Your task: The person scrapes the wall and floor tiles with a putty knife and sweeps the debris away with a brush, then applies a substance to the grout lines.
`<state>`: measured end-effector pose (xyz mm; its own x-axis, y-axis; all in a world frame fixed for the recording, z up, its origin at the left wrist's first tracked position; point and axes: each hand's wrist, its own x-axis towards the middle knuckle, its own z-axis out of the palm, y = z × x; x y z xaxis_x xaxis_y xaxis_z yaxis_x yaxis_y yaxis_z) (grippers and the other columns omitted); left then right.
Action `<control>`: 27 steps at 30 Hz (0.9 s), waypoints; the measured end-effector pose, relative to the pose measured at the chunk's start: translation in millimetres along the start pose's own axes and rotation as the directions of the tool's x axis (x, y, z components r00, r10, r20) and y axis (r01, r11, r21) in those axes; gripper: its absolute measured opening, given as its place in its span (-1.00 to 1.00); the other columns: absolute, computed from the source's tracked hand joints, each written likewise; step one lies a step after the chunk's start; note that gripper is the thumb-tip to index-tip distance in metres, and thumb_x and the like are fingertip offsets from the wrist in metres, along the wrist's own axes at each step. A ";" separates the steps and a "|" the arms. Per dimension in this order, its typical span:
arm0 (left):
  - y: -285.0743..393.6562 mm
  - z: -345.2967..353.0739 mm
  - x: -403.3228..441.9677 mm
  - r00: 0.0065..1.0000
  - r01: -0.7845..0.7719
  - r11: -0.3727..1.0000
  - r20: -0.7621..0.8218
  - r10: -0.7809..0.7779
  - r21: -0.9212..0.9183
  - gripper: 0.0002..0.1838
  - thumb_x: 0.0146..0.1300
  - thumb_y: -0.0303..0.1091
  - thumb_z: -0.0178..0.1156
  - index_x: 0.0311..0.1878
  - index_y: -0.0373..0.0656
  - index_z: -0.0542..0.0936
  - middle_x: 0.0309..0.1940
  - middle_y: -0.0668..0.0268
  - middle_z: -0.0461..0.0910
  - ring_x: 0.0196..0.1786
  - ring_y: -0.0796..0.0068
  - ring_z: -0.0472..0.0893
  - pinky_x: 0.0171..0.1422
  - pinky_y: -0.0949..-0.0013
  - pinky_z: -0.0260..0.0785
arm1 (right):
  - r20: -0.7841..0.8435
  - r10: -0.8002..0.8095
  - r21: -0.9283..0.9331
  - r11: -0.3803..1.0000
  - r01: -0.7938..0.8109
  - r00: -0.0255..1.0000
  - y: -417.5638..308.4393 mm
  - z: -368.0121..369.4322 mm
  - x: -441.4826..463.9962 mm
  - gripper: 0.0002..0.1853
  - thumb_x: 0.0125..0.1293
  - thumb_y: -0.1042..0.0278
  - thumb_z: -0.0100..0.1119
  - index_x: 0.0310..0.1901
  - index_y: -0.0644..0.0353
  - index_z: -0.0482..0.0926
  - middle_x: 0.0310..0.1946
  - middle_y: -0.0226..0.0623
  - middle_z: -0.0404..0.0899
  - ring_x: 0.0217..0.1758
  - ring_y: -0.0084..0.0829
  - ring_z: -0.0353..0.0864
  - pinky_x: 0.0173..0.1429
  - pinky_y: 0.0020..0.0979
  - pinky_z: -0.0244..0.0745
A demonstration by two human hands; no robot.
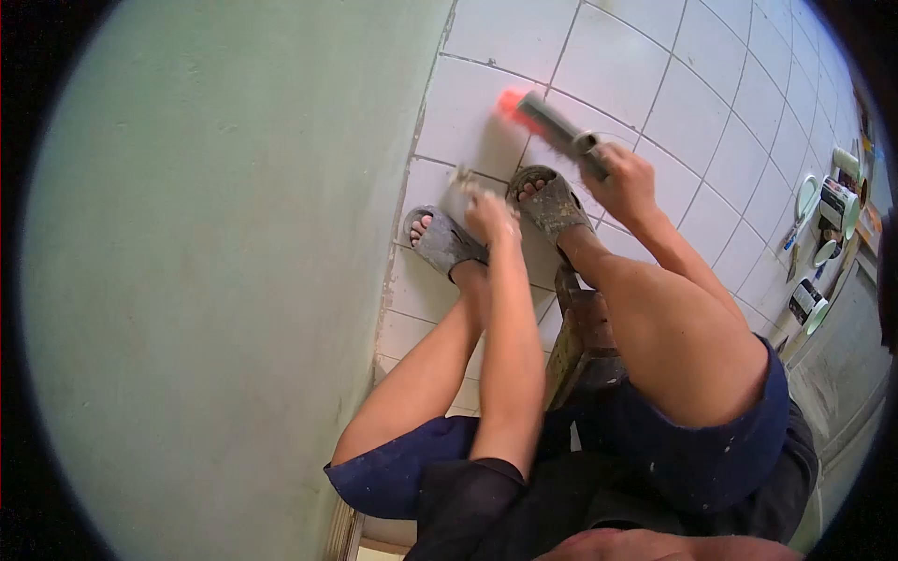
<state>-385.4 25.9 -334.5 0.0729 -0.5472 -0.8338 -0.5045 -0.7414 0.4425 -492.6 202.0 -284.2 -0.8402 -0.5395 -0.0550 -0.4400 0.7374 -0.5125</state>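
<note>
My right hand (622, 182) is closed around the handle of a grey hand brush (557, 126) with red bristles, tilted above the tiles and blurred at its far end. My left hand (491, 217) is closed on a small pale tool (463, 179), too smeared by motion to name. It hovers between my two feet, beside the grey clog (444, 240) on my left foot. The other clog (557, 206), stained and speckled, is below the brush and close to my right hand.
A pale green wall (206, 280) rises along the left. White floor tiles (617, 56) spread ahead. Beneath me is a worn wooden stool (589, 327). Several paint cans (839, 206) and assorted tools lie at the far right, near a grey door-like panel (842, 346).
</note>
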 end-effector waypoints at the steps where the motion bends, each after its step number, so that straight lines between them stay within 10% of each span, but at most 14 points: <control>1: -16.3 -7.6 1.2 0.989 -0.028 0.997 -0.145 0.017 -0.076 -0.43 0.55 -0.02 -0.22 -0.40 -0.34 0.49 -0.60 0.12 0.49 -0.69 0.30 0.47 -0.68 0.26 0.30 | 0.021 -0.095 0.014 0.995 0.095 0.995 -1.4 8.7 5.8 -0.62 0.00 0.28 0.40 -0.08 0.09 0.63 -0.37 -0.27 0.61 -0.33 -0.15 0.64 -0.26 -0.18 0.55; 3: -72.8 -25.6 42.3 0.823 -0.343 0.925 -0.422 0.381 0.166 -0.35 0.54 0.00 -0.24 -0.25 -0.51 0.56 -0.49 -0.09 0.57 -0.64 0.13 0.55 -0.61 0.17 0.40 | 0.110 -0.406 0.133 0.910 0.392 0.907 -17.1 24.8 28.4 -0.44 -0.11 0.22 0.49 0.03 0.05 0.62 -0.41 -0.32 0.54 -0.30 -0.22 0.62 -0.17 -0.23 0.55; 6: -82.1 -38.0 40.1 0.678 -0.391 0.790 -0.432 0.594 0.472 -0.29 0.54 0.03 -0.24 -0.08 -0.65 0.53 -0.40 -0.23 0.59 -0.60 0.02 0.58 -0.56 0.14 0.45 | 0.313 -0.702 0.227 0.709 0.668 0.639 -44.1 75.4 63.3 -0.54 0.19 0.28 0.23 0.16 0.06 0.49 -0.37 -0.32 0.54 -0.29 -0.24 0.64 -0.21 -0.22 0.53; 7: -72.6 -37.1 35.3 0.679 -0.393 0.790 -0.430 0.594 0.471 -0.29 0.54 0.03 -0.24 -0.08 -0.65 0.53 -0.40 -0.23 0.59 -0.60 0.02 0.58 -0.56 0.14 0.45 | 0.338 -0.729 0.185 0.671 0.718 0.595 -48.8 92.8 75.2 -0.58 0.22 0.32 0.17 0.14 0.07 0.48 -0.36 -0.31 0.55 -0.29 -0.23 0.65 -0.22 -0.20 0.53; 9: -38.8 -31.7 12.3 0.913 -0.140 0.988 -0.394 0.104 -0.065 -0.29 0.54 0.06 -0.22 -0.24 -0.59 0.52 -0.48 -0.11 0.57 -0.65 0.13 0.53 -0.63 0.21 0.39 | 0.299 -0.751 0.076 0.634 0.770 0.589 -46.7 115.2 105.3 -0.62 0.23 0.32 0.15 0.11 0.08 0.48 -0.35 -0.29 0.58 -0.28 -0.21 0.67 -0.23 -0.18 0.56; 15: -14.6 -28.7 -9.6 0.956 -0.100 0.986 -0.289 0.057 -0.135 -0.34 0.55 0.12 -0.22 -0.45 -0.35 0.41 -0.62 0.19 0.44 -0.71 0.39 0.36 -0.73 0.36 0.24 | 0.107 -0.502 -0.239 0.825 0.513 0.858 41.9 85.5 193.3 -0.65 0.21 0.17 0.24 0.02 0.00 0.50 -0.34 -0.25 0.57 -0.28 -0.12 0.64 -0.22 -0.10 0.53; 17: -16.4 -25.8 -6.7 0.953 -0.082 0.984 -0.302 0.032 -0.155 -0.33 0.55 0.12 -0.22 -0.44 -0.36 0.41 -0.63 0.19 0.44 -0.72 0.39 0.36 -0.73 0.36 0.23 | -0.107 -0.242 -0.299 0.933 0.200 0.964 67.7 62.4 215.5 -0.74 0.18 0.18 0.26 -0.14 0.05 0.55 -0.44 -0.17 0.57 -0.37 -0.06 0.63 -0.39 -0.08 0.50; 19: -23.2 -27.3 -6.9 0.952 -0.066 0.983 -0.306 0.011 -0.169 -0.32 0.55 0.12 -0.23 -0.43 -0.38 0.42 -0.64 0.19 0.43 -0.72 0.38 0.35 -0.74 0.36 0.22 | -0.240 0.082 -0.142 0.983 -0.118 0.967 37.9 7.7 217.8 -0.82 0.23 0.44 0.01 -0.20 0.18 0.60 -0.21 0.06 0.66 -0.15 0.05 0.68 -0.14 0.02 0.55; 21: -30.7 -28.9 -6.2 0.955 -0.123 0.978 -0.287 0.072 -0.166 -0.32 0.55 0.12 -0.22 -0.38 -0.40 0.43 -0.63 0.19 0.44 -0.73 0.38 0.35 -0.73 0.36 0.25 | -0.340 -0.178 -0.316 0.947 0.066 0.923 62.6 10.0 203.2 -0.85 0.22 0.34 0.19 -0.17 0.04 0.56 -0.37 -0.15 0.65 -0.41 -0.13 0.68 -0.43 -0.11 0.55; 24: -37.4 -30.9 -5.9 0.965 -0.104 0.974 -0.258 0.050 -0.202 -0.32 0.55 0.11 -0.22 -0.39 -0.41 0.44 -0.62 0.18 0.46 -0.73 0.37 0.37 -0.72 0.34 0.29 | -0.009 -0.529 -0.280 0.816 0.506 0.849 42.7 31.8 142.3 -0.74 0.24 0.25 0.20 -0.08 0.14 0.52 -0.37 -0.24 0.58 -0.29 -0.20 0.63 -0.29 -0.21 0.53; 27: -45.5 -31.9 -7.8 0.960 -0.162 0.974 -0.253 0.119 -0.159 -0.31 0.56 0.10 -0.23 -0.45 -0.40 0.44 -0.63 0.14 0.48 -0.72 0.35 0.41 -0.70 0.32 0.32 | 0.103 -0.882 -0.027 0.460 0.887 0.460 -4.4 63.8 97.6 -0.77 0.32 0.29 0.01 -0.03 0.11 0.40 -0.19 -0.33 0.50 -0.01 -0.29 0.55 -0.05 -0.24 0.50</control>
<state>-335.5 51.5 -337.6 0.2276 -0.7117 -0.6646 -0.3663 -0.6950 0.6188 -552.4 120.2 -342.0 0.0340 -0.9406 0.3379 -0.9567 -0.1284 -0.2612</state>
